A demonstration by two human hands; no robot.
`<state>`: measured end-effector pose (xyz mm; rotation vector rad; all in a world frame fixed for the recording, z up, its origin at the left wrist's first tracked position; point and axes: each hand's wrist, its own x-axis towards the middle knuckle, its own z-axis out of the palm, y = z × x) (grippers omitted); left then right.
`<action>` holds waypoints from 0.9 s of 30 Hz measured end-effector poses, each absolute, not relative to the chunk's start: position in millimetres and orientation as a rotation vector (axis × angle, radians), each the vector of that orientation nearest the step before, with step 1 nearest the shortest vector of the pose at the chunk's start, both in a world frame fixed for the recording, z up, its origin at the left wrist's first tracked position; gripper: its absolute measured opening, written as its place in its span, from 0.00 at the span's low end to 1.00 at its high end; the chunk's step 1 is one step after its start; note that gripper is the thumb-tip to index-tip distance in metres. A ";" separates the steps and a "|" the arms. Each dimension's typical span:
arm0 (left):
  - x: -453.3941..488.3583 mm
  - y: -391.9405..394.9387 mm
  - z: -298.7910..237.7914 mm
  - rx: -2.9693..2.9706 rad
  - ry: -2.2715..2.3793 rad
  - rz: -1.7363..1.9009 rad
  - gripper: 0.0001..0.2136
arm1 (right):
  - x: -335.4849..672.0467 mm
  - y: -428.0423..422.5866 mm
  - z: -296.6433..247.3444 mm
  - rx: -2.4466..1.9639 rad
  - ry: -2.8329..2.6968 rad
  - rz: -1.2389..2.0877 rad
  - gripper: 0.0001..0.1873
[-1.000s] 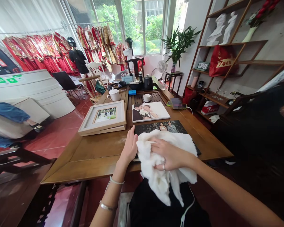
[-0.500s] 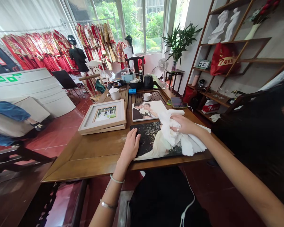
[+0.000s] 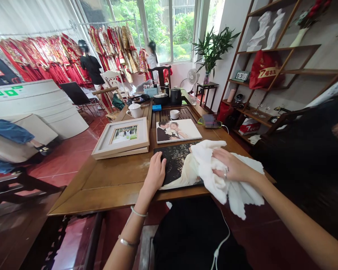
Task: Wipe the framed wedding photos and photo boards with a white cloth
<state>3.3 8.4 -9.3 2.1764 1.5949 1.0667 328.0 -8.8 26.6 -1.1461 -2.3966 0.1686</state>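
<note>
A dark photo panel with a pale dress printed on it lies flat at the table's near edge. My left hand rests along its left edge, fingers stretched out. On the panel's right side, my right hand grips a bunched white cloth; part of the cloth hangs past the table's front edge. The panel's right part is hidden under the cloth. Just behind lies a second photo panel showing a couple. Left of that, light wooden picture frames are stacked.
The brown wooden table also bears a lidded white mug, a small white cup, a blue box and a phone on a cable. Black pots stand farther back. A dark-clothed person is close on the right.
My right hand has moved right and slightly toward me with the cloth, which now hangs over the front edge. My left hand stays at the panel's left edge.
</note>
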 end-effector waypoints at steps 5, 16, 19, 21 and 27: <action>2.5 8.5 -7.7 2.200 1.582 1.049 0.20 | 334.9 -40.0 36.4 -1.125 -2.480 0.265 0.23; 0.6 7.2 -7.7 2.205 1.587 1.041 0.19 | 321.3 50.3 25.9 -1.206 -2.371 0.161 0.24; 0.0 8.7 -10.6 2.200 1.576 1.098 0.18 | 308.7 70.1 25.2 -1.317 -2.340 0.071 0.26; -0.4 9.8 -12.3 2.193 1.571 1.126 0.17 | 300.9 73.1 26.0 -1.363 -2.341 0.022 0.26; -0.7 12.4 -13.3 2.164 1.556 1.178 0.17 | 290.9 28.9 27.1 -1.219 -2.403 0.044 0.21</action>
